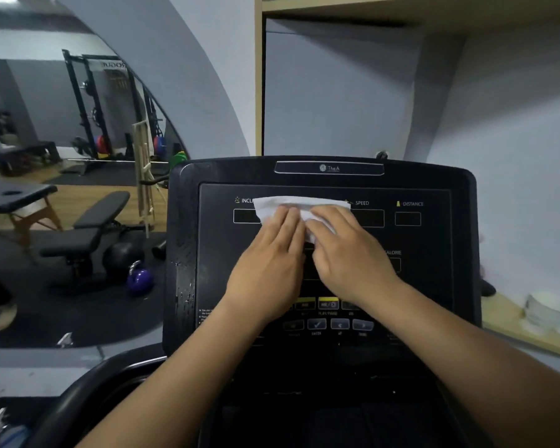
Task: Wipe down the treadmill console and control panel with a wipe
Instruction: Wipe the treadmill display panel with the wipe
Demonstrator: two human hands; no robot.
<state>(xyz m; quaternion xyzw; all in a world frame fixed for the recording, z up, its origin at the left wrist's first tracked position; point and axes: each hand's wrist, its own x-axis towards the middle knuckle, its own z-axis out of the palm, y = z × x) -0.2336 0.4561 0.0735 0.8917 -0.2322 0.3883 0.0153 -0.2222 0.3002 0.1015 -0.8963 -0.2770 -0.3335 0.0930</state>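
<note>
Treadmill console (320, 253): black plastic housing, rounded top corners, occupying the centre of the view against a pale grey wall. Recessed glossy control panel (220, 263) outlined by a thin pale line. Printed labels legible along the top: INCL (partly covered), SPEED, DISTANCE; a partly hidden label ending ALORIE lower right. Dark rectangular display windows under the labels, unlit. Lower rows of keys: yellow-topped buttons, then blue-grey buttons with a tick and arrows. Droplets and wet streaks on the left bezel.

White crumpled wipe (291, 205): spread flat across the upper panel, between the INCL and SPEED labels, covering one display window.

Left hand (272, 257): fingers extended and together, palm down, pressing the wipe's lower left part.

Right hand (346, 253): likewise flat, fingers overlapping the wipe's right part, touching the left hand.

Surroundings: wall mirror at left reflecting a black weight bench (88, 227), purple kettlebell (139, 279), squat rack (91, 101); light wooden ledge (511, 324) at right.
</note>
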